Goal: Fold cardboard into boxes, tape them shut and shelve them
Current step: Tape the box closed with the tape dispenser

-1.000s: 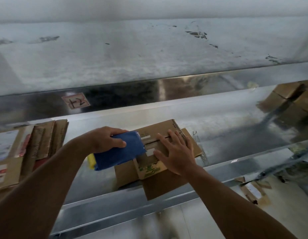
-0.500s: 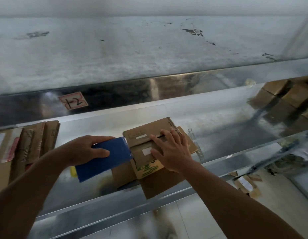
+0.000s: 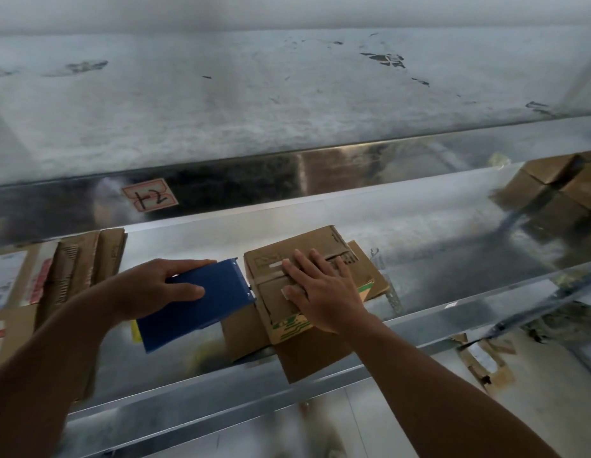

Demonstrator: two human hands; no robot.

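Upper metal shelf (image 3: 287, 104) scuffed, with dark marks; lower shelf (image 3: 452, 246) reflective. Handwritten label (image 3: 150, 195) on the rail (image 3: 353, 166) between. Pale floor (image 3: 558, 391) below.

Red-edged label (image 3: 150, 195) on shelf rail (image 3: 320, 166), handwr. "+2"; green print on box (image 3: 271, 294) illegible

Metal shelf (image 3: 436, 259): cardboard sheet (image 3: 314, 358) centre, flattened stack (image 3: 79, 269) left, boxes (image 3: 552, 180) far right.

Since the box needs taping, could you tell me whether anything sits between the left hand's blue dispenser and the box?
Nothing visible does: the blue dispenser in the left hand has its front edge right at the left side of the box. The right hand lies flat on the top flaps, over the seam.
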